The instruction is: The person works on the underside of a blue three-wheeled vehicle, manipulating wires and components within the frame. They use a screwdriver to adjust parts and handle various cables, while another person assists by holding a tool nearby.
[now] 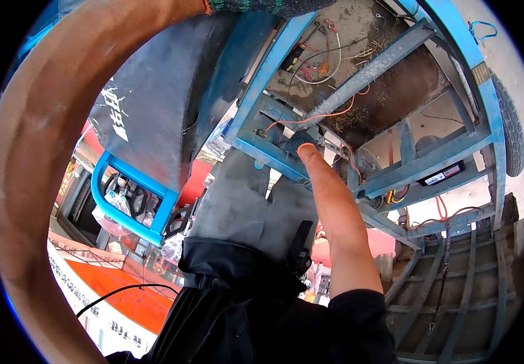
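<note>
My left arm arches over the upper left to my gloved left hand (pixel 262 8) at the top edge, above the blue metal frame (pixel 253 102); its fingers are mostly out of view. My right hand (pixel 298 143), in a dark glove with an orange cuff, reaches down into the frame at a crossbar beside orange wires (pixel 345 113). Its fingers are hidden, so what it touches or holds is unclear. A grey diagonal beam (pixel 371 73) runs above it over a dirty panel (pixel 407 91), where loose cables and a white tube (pixel 325 79) lie.
A dark panel (pixel 159 91) and a blue tubular bar (pixel 122 219) are at left. A tyre (pixel 504 127) stands at right, a metal slatted bed (pixel 445 285) at lower right. A red-and-white banner (pixel 110 291) shows at lower left, behind me.
</note>
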The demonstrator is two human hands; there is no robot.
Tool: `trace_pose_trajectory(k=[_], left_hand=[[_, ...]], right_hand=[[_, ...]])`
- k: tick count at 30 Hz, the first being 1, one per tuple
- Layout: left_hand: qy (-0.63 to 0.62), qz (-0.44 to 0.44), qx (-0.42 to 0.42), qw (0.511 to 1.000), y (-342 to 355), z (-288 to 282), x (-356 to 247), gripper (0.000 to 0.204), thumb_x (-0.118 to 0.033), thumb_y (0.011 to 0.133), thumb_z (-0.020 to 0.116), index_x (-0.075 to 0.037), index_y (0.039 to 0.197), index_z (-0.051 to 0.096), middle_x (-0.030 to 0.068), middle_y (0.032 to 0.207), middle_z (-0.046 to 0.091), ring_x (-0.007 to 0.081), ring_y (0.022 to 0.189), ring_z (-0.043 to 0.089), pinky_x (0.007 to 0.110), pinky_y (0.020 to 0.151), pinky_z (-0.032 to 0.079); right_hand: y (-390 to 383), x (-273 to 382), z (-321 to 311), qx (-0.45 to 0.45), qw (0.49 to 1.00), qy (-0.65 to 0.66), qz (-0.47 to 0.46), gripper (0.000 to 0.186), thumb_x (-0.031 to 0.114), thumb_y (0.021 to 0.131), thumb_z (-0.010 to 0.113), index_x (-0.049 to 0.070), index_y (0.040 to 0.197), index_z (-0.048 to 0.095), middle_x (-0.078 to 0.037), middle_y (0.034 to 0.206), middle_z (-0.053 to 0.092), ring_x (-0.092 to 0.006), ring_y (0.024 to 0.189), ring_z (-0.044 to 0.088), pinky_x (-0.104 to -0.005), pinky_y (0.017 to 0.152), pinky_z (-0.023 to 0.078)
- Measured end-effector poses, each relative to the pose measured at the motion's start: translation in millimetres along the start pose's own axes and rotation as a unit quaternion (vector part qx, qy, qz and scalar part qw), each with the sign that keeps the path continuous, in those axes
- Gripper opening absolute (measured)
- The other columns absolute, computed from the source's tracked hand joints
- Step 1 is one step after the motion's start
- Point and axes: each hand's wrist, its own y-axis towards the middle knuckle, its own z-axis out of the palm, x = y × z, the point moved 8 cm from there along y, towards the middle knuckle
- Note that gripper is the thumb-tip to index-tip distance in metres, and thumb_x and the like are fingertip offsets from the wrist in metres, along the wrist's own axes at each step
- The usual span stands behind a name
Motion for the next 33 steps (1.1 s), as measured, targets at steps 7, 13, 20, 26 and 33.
trace_pose_trajectory(k=[7, 13, 20, 26, 33], left_hand=[[0.017, 0.009, -0.002, 1.0, 3.0, 5.6, -2.1, 0.023, -0.027, 0.081, 0.071, -0.013, 0.099, 0.066, 0.0064, 0.08, 0.063, 0.0305, 0.074, 0.065, 0.044, 0.068, 0.05], [0.028, 0.022, -0.049, 0.998, -24.7, 18.4, 0.4, 0.027, -0.029, 0.082, 0.072, -0.013, 0.103, 0.067, 0.0068, 0.083, 0.063, 0.0301, 0.077, 0.065, 0.045, 0.071, 0.051], [0.027, 0.014, 0.003, 1.0, -8.8, 3.6, -6.0, 0.029, -0.028, 0.082, 0.072, -0.012, 0.106, 0.067, 0.0067, 0.087, 0.065, 0.03, 0.081, 0.066, 0.045, 0.073, 0.052], [-0.03, 0.023, -0.076, 0.996, -5.2, 8.5, 4.9, 0.027, -0.026, 0.081, 0.073, -0.012, 0.103, 0.067, 0.0071, 0.082, 0.065, 0.0307, 0.077, 0.066, 0.045, 0.071, 0.052], [-0.025, 0.025, -0.088, 0.995, -14.6, 12.5, -1.6, 0.025, -0.024, 0.08, 0.073, -0.012, 0.101, 0.067, 0.0063, 0.081, 0.065, 0.0312, 0.076, 0.067, 0.044, 0.071, 0.054]], right_hand=[[11.4, -32.7, 17.5, -0.005, 0.994, 0.11, -0.019, 0.048, 0.046, 0.078, 0.082, 0.0, 0.092, 0.076, -0.012, 0.077, 0.073, -0.0265, 0.065, 0.069, -0.0403, 0.062, 0.055], [-29.6, -7.2, -6.9, 0.237, 0.879, 0.411, 0.057, 0.035, 0.037, 0.079, 0.085, 0.007, 0.096, 0.078, -0.004, 0.068, 0.067, -0.0152, 0.052, 0.058, -0.0326, 0.049, 0.043], [-1.1, -16.1, 1.7, -0.005, 0.971, 0.239, -0.016, 0.04, 0.041, 0.088, 0.077, 0.003, 0.101, 0.075, -0.008, 0.078, 0.073, -0.0176, 0.061, 0.066, -0.0347, 0.056, 0.051], [6.2, -19.6, 10.1, 0.038, 0.989, 0.14, 0.027, 0.051, 0.049, 0.078, 0.081, 0.001, 0.096, 0.077, -0.01, 0.075, 0.071, -0.0211, 0.059, 0.066, -0.037, 0.056, 0.052], [-39.9, -0.8, -4.6, 0.225, 0.872, 0.432, 0.046, 0.03, 0.033, 0.09, 0.073, 0.003, 0.088, 0.074, -0.007, 0.071, 0.069, -0.0147, 0.053, 0.06, -0.031, 0.05, 0.044]])
